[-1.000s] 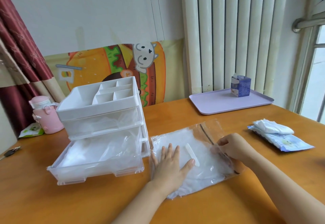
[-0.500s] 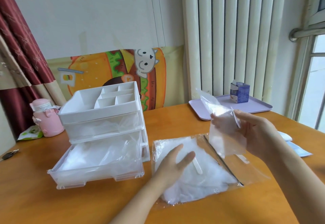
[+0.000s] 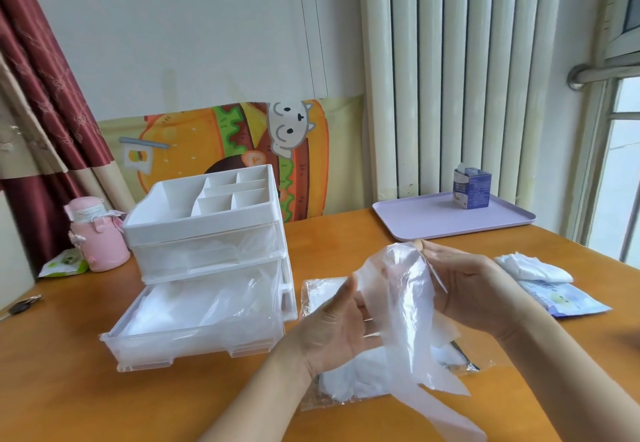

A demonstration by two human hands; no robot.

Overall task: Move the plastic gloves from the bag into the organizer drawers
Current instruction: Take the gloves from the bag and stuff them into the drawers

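White wall (image 3: 173, 43); ribbed radiator (image 3: 467, 77); daylit window (image 3: 623, 181) right; maroon curtain (image 3: 45, 95) left; wooden table (image 3: 69, 389)

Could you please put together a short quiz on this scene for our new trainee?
1. True or false: the lower drawer is pulled open.
2. What stands on the purple tray? A) a pink bottle B) a small blue carton C) a bunch of keys
3. Fill in: the left hand and right hand together hold a plastic ____ above the bag.
Key: 1 true; 2 B; 3 glove.
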